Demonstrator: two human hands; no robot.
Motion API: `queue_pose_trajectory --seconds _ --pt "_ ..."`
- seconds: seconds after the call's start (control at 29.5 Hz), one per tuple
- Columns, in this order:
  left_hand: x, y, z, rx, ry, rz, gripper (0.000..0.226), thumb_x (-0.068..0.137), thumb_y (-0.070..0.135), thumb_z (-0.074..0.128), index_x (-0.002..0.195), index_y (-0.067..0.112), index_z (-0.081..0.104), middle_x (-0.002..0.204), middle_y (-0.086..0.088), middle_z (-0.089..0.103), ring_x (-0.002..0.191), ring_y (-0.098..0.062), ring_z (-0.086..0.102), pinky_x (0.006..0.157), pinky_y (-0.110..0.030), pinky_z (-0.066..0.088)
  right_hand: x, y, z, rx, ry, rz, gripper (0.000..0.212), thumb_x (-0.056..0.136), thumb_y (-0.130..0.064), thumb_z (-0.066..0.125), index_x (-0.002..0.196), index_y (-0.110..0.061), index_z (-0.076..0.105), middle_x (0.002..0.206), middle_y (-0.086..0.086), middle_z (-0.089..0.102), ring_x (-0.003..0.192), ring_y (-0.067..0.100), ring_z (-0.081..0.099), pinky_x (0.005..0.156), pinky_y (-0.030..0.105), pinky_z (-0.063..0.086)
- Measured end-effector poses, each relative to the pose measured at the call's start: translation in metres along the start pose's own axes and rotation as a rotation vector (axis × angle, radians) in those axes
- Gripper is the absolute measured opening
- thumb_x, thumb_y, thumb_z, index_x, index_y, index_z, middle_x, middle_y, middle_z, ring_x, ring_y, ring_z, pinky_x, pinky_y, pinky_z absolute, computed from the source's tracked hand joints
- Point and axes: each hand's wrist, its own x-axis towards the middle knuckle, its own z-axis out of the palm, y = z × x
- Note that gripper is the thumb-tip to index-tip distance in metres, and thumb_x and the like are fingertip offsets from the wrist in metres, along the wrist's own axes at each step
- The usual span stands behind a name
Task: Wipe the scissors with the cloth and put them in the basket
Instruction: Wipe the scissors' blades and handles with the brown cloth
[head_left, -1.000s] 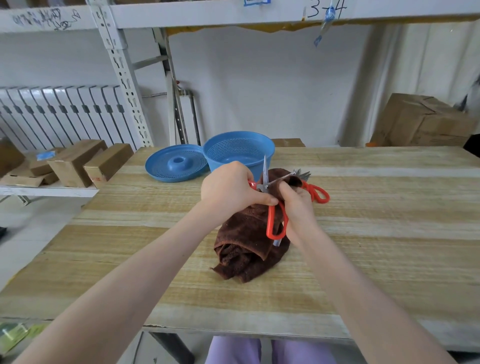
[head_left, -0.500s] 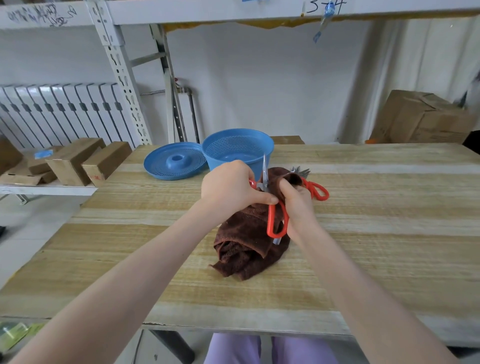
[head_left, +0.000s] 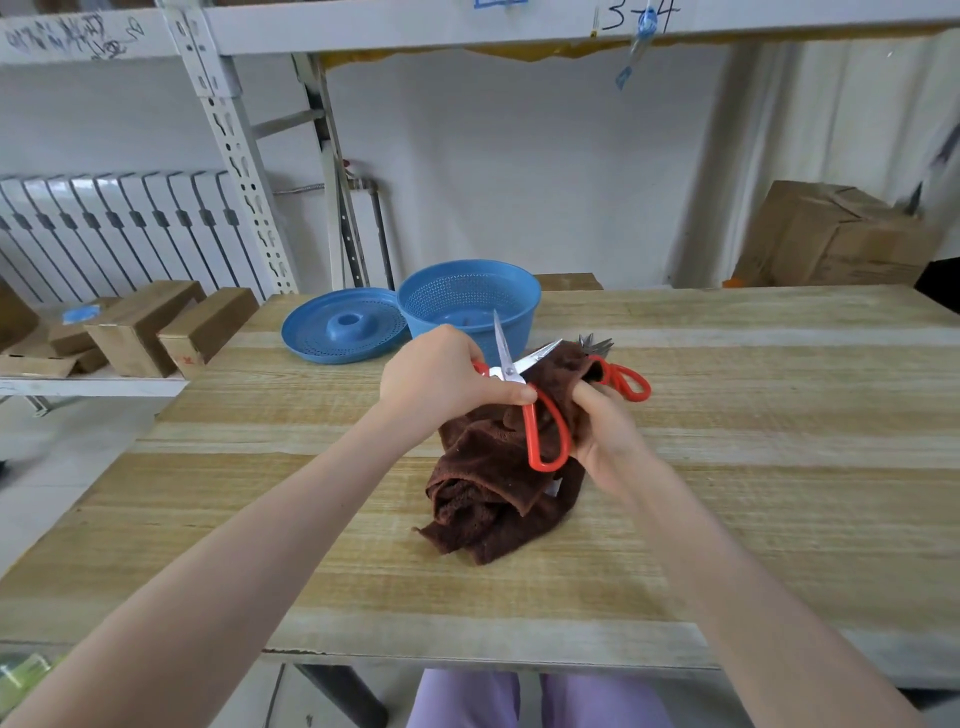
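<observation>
Centrally, scissors against cloth, table edges distant.

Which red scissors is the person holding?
The nearer pair, gripped by the left hand, blades spread above the brown cloth. The other pair lies on the table beyond the right hand.

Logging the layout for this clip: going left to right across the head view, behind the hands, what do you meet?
wooden blocks → blue lid → blue basket → spare red-handled scissors → cardboard box
</observation>
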Motion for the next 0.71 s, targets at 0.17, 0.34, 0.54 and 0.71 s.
queue_pose_trajectory --seconds 0.17,0.34,0.54,0.71 --pt "-0.005 0.013 0.003 0.062 0.079 0.048 0.067 0.044 0.079 0.071 0.049 0.020 0.040 0.045 0.010 0.038 0.043 -0.010 0.043 0.044 -0.023 0.027 0.000 -0.003 0.014 -0.017 0.054 -0.092 0.021 0.089 -0.010 0.063 0.074 -0.012 0.078 0.082 0.010 0.075 0.079 0.020 0.072 0.072 0.032 0.058" --pt "-0.009 0.019 0.004 0.099 0.112 0.050 0.066 0.047 0.078 0.071 0.053 0.019 0.044 0.049 0.009 0.044 0.048 -0.013 0.049 0.044 -0.026 0.034 0.000 -0.004 0.023 0.042 0.136 -0.110 0.029 0.093 -0.013 0.059 0.070 -0.013 0.076 0.077 0.007 0.074 0.075 0.016 0.071 0.078 0.035 0.056" --pt "-0.009 0.021 0.000 0.099 0.111 0.049 0.066 0.048 0.077 0.073 0.051 0.020 0.039 0.047 0.010 0.040 0.045 -0.010 0.043 0.044 -0.024 0.027 -0.003 -0.005 0.024 0.049 0.166 -0.105 0.032 0.090 -0.016 0.062 0.061 -0.013 0.073 0.071 0.006 0.071 0.075 0.019 0.068 0.080 0.037 0.054" --pt "-0.010 0.023 0.002 0.107 0.113 0.044 0.067 0.047 0.078 0.072 0.053 0.019 0.042 0.049 0.009 0.043 0.048 -0.012 0.048 0.045 -0.024 0.029 0.000 -0.014 0.024 0.003 0.158 -0.115 0.026 0.089 -0.013 0.063 0.065 -0.012 0.074 0.070 0.007 0.072 0.069 0.018 0.069 0.067 0.032 0.058"
